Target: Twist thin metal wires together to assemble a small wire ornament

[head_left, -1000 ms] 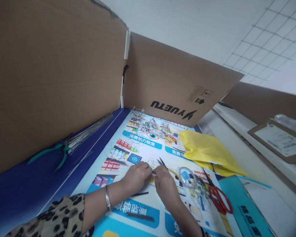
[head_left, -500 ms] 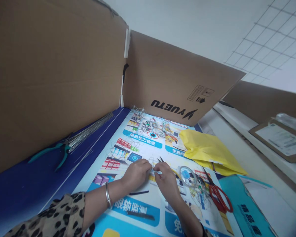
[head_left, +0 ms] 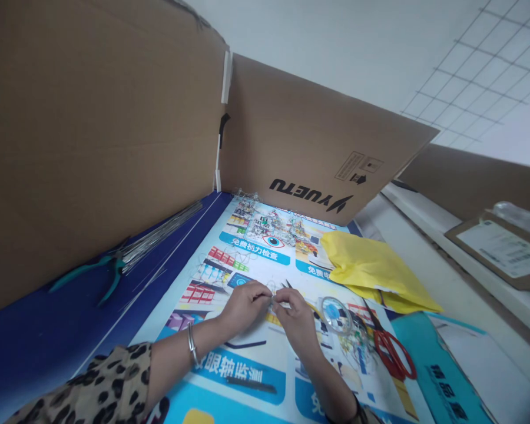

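Note:
My left hand [head_left: 246, 307] and my right hand [head_left: 297, 323] meet over the printed sheet, fingertips almost touching. Both are closed in a pinch on a thin wire [head_left: 271, 287], whose faint loop rises just above the fingers. Its lower part is hidden by the fingertips. Dark pointed tips [head_left: 287, 284] of a tool stick out behind my right hand, which covers most of it. To the right of that hand lies a clear roll of tape [head_left: 336, 316], with a tangle of small wire pieces [head_left: 357, 347] beside it.
Red-handled scissors [head_left: 394, 354] and a yellow bag [head_left: 375, 271] lie at the right. Teal-handled pliers [head_left: 115, 268] rest by a bundle of straight wires [head_left: 161, 231] at the left. Bent wire pieces [head_left: 282, 227] lie farther back. Cardboard panels [head_left: 318, 135] wall the left and back.
The fingers of both hands have shifted slightly around the wire, and the left hand has turned a little. Everything else stays in place.

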`<action>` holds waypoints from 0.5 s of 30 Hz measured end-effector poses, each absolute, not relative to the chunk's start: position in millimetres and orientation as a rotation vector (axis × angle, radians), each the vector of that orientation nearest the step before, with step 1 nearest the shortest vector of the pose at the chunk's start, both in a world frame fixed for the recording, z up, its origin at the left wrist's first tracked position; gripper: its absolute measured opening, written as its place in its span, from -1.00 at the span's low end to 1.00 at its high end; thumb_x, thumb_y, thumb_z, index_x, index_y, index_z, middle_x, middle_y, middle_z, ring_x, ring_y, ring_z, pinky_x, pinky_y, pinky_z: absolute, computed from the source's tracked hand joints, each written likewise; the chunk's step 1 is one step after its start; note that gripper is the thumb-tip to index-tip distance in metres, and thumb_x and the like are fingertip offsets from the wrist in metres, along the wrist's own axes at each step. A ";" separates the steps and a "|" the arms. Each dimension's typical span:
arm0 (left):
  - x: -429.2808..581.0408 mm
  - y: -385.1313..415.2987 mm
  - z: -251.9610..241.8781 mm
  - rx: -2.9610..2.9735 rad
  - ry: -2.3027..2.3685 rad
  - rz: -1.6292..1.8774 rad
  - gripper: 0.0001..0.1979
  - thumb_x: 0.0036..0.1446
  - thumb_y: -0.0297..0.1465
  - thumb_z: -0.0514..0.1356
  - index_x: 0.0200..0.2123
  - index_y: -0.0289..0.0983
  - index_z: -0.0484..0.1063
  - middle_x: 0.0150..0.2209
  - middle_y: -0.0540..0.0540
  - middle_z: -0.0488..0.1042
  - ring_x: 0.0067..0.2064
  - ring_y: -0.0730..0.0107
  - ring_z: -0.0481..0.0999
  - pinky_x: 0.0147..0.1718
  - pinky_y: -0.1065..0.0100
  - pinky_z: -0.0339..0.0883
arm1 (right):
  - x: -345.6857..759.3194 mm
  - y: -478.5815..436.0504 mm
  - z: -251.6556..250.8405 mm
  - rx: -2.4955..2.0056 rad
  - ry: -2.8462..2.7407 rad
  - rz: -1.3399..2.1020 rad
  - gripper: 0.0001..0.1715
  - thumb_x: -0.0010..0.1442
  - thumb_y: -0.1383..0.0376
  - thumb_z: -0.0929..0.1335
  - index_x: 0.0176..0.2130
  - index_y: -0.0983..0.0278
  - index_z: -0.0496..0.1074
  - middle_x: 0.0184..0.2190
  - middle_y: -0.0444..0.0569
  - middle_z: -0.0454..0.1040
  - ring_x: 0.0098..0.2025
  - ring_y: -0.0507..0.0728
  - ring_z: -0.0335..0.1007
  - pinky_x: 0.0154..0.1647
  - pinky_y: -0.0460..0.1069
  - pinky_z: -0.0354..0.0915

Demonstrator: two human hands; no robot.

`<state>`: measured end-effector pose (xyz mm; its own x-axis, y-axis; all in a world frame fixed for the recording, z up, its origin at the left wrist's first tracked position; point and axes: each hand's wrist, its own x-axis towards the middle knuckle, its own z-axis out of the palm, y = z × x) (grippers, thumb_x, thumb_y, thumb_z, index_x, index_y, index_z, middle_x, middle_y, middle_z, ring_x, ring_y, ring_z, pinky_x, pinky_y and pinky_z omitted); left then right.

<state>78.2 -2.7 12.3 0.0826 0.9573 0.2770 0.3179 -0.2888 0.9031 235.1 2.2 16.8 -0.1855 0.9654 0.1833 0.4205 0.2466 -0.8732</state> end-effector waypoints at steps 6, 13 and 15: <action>79.8 -2.3 11.4 1.477 1.273 1.193 -0.84 -0.03 -0.52 0.11 -0.45 -0.23 0.49 -0.42 0.02 0.51 -0.31 0.40 0.46 -0.26 0.41 0.27 | 233.4 2.2 8.0 -1.271 -1.667 0.940 -0.89 0.03 0.26 0.32 -0.39 0.26 0.39 -0.31 -0.03 0.42 -0.22 0.13 0.34 -0.27 -0.02 0.31; 82.0 -1.6 12.3 1.230 1.179 1.162 -0.92 -0.09 -0.45 0.15 -0.49 -0.28 0.45 -0.52 0.03 0.44 -0.43 0.43 0.39 -0.37 0.42 0.23 | 231.5 -1.8 6.0 -1.248 -1.569 1.071 -0.84 0.05 0.21 0.34 -0.35 0.26 0.38 -0.38 -0.07 0.42 -0.28 0.11 0.35 -0.27 -0.01 0.31; 82.5 -1.3 13.2 1.153 1.123 1.149 -0.94 -0.10 -0.43 0.15 -0.50 -0.29 0.42 -0.56 0.04 0.40 -0.48 0.46 0.36 -0.42 0.43 0.22 | 230.7 -2.7 5.9 -1.237 -1.538 1.119 -0.84 0.05 0.22 0.34 -0.35 0.27 0.38 -0.41 -0.08 0.41 -0.31 0.10 0.35 -0.28 -0.01 0.31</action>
<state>82.5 -1.3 13.2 0.0790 0.9957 -0.0485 -0.0718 0.0543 0.9959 230.7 -2.7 5.9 -0.1550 0.9849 0.0775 0.2292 0.1122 -0.9669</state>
